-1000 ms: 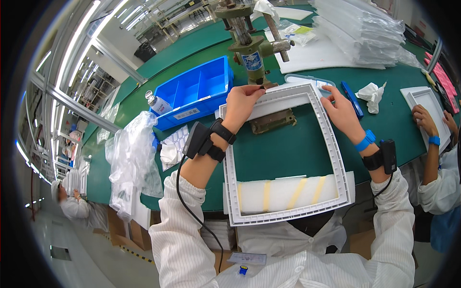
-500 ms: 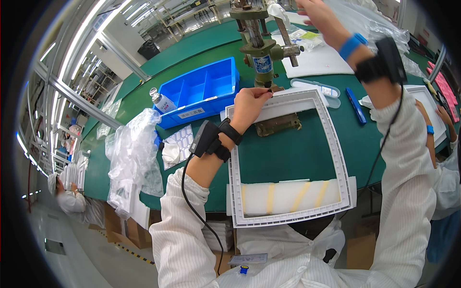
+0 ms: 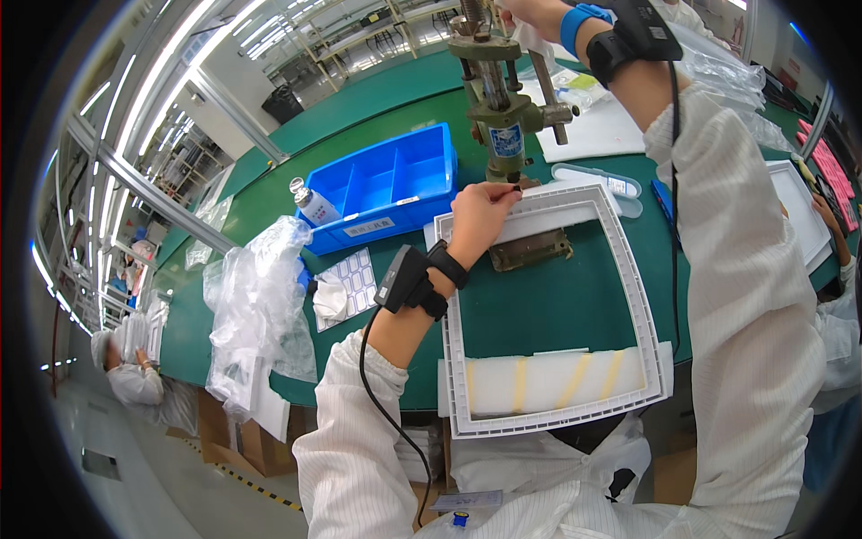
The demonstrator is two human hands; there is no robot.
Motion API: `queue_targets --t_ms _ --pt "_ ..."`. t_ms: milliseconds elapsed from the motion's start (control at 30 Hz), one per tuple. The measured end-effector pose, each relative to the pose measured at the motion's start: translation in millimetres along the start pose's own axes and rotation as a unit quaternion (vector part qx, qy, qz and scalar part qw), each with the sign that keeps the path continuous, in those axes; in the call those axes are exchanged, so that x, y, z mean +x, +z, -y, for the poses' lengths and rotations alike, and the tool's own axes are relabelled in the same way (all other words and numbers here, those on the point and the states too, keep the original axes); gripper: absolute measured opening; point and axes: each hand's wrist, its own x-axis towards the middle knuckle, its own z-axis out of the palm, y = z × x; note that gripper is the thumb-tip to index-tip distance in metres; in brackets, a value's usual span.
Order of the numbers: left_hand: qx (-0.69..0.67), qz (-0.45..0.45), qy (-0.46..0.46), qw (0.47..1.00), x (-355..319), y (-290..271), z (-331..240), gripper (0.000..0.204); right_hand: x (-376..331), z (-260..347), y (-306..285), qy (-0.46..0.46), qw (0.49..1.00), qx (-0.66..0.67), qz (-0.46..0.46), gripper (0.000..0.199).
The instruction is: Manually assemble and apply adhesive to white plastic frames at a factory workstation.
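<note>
frame (image 3: 636, 305), ribbed white rectangle, left hand (image 3: 480, 214) pinching black piece (image 3: 516, 188), right hand (image 3: 536, 15) gripping white-wrapped lever (image 3: 546, 94)

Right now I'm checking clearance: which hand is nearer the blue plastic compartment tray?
Left: the left hand is just right of the tray, at the white rectangular frame; the right hand is farther, up beside the green metal press.
</note>
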Motion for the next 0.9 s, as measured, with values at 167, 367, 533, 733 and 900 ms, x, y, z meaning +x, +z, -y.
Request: queue_targets --t_ms 167,367,533,733,900 --pt "0.03 -0.011 -0.004 0.999 1.5 1.4 1.7 0.028 -17.0 21.6 -42.6 0.045 0.956 0.225 -0.183 0.015" --pt "0.037 -0.007 0.022 0.999 -0.3 -0.6 -2.7 0.033 -60.8 74.2 -106.6 0.18 0.82 0.516 -0.17 0.021" --pt "0.048 -0.001 0.012 0.999 -1.3 -2.7 -5.7 0.036 -78.8 92.2 -124.2 0.136 0.794 0.558 -0.2 0.018" --pt "0.055 0.005 0.015 0.998 -2.4 -4.8 -8.6 0.036 -91.1 100.5 -130.0 0.125 0.791 0.557 -0.22 0.017" --pt "0.05 0.008 0.023 0.998 -3.8 -7.0 -9.1 0.035 -101.7 105.7 -135.3 0.102 0.799 0.543 -0.236 0.016"
